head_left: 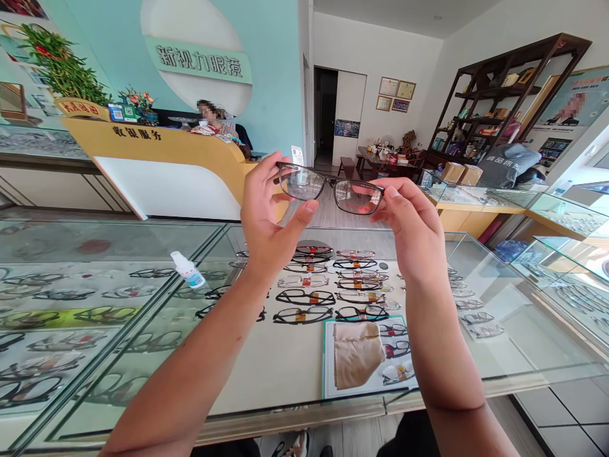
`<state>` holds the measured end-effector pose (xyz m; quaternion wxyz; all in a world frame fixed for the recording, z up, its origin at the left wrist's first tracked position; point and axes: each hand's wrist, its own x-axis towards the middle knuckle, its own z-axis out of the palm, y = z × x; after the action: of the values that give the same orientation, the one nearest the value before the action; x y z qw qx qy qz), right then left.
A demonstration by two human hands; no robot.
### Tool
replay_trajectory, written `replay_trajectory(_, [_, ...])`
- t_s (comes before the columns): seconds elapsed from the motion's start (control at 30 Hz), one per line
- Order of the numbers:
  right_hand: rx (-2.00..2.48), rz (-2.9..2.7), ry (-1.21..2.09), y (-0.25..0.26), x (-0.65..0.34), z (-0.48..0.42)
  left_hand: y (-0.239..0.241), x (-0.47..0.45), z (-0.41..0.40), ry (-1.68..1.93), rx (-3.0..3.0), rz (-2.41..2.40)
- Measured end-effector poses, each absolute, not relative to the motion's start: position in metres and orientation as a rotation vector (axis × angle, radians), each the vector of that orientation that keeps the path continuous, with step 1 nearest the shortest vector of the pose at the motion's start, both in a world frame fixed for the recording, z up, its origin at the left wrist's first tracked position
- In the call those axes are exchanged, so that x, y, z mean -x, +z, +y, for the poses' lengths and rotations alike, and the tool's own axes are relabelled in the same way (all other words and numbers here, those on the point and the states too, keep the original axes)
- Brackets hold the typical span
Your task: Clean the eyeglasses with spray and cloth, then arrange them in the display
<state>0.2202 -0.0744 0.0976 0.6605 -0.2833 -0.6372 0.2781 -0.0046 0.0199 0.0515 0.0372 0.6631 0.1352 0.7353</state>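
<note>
I hold a pair of dark-framed glasses (pixel 329 188) up in front of me with both hands, lenses facing me. My left hand (pixel 266 216) pinches the left end of the frame between thumb and fingers. My right hand (pixel 412 222) grips the right end of the frame. Below my arms lies a glass display counter (pixel 499 343) with several rows of spectacle frames (pixel 328 285) inside. A beige cleaning cloth (pixel 356 352) rests on a light tray (pixel 328 374) on the counter between my forearms.
A small white spray bottle (pixel 188 269) lies on the counter to the left. A yellow and white reception desk (pixel 157 158) stands behind, with a seated person (pixel 212 120). More glass counters (pixel 566 216) and a dark wooden shelf (pixel 504 95) fill the right side.
</note>
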Motion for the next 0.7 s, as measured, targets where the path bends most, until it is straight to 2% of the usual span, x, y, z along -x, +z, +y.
replay_trajectory(0.27, [0.779, -1.711, 0.16, 0.1, -0.223, -0.077, 0.06, 0.002, -0.01, 2.123, -2.506, 0.681])
replay_trajectory(0.7, [0.784, -2.008, 0.347, 0.111, -0.247, -0.083, 0.079, 0.009, -0.023, 1.901, -2.724, 0.713])
